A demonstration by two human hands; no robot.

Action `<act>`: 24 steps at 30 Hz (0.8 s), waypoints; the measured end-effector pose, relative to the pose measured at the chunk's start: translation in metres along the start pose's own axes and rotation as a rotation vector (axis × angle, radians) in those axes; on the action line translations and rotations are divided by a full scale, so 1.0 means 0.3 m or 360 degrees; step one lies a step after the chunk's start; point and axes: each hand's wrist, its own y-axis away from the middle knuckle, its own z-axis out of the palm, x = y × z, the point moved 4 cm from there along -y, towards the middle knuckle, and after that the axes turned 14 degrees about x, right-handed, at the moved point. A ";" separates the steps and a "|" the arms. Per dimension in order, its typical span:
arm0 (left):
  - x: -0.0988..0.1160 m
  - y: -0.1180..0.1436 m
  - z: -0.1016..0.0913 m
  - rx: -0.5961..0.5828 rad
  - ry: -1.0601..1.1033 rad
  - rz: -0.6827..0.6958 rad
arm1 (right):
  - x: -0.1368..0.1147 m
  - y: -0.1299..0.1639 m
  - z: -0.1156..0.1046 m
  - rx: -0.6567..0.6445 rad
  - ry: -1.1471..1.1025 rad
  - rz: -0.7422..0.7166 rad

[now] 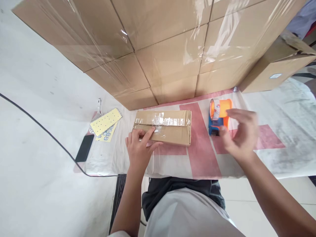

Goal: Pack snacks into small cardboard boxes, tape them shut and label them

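- Box (pixel 172 135) lies flat on the cloth-covered bench (pixel 293 121), right in front of me, its long seam running left to right, with shiny tape (pixel 170 121) along the far side of it.
- My left fingers (pixel 148 134) are spread and bent over its near left part, the index tip close to the seam; they look to be pressing rather than clasping.
- My right fingers (pixel 240 115) are blurred and parted from the thumb, beside the dispenser (pixel 212 123) and its orange roll (pixel 225 106). They aren't closed round it; whether they touch, I can't tell.
- To tape well, I'd hold both flaps level with my left fingers, yet clear of the strip's path.
- I'd take the dispenser by its body so the roll can turn, then draw the tape taut and smooth it from one end.
- Stacked cartons (pixel 170 59), in clear wrap, stand just behind the box, so room on that side is tight; pulling sideways should suit better.
- Another carton (pixel 261 77) stands at far right, beyond the dispenser.
- Yellow cards (pixel 106 121) and a dark slab (pixel 84 148), perhaps a phone, lie to the left, apart from the box.
- A black cable (pixel 50 135) runs past that end; my left sleeve might snag it.
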 end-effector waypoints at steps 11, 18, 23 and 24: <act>0.006 0.012 -0.001 0.0110 0.0108 -0.0083 | -0.132 0.072 0.264 -0.1037 -0.0448 0.0284; 0.004 -0.017 -0.010 -0.0063 -0.0043 -0.0013 | -0.135 0.065 0.254 -0.0960 -0.0491 0.0250; 0.011 -0.047 -0.011 -0.0243 -0.0106 0.0033 | -0.128 0.069 0.257 -0.0905 -0.0454 0.0178; 0.014 -0.050 -0.013 -0.0266 -0.0107 0.0027 | -0.131 0.070 0.257 -0.0887 -0.0447 0.0163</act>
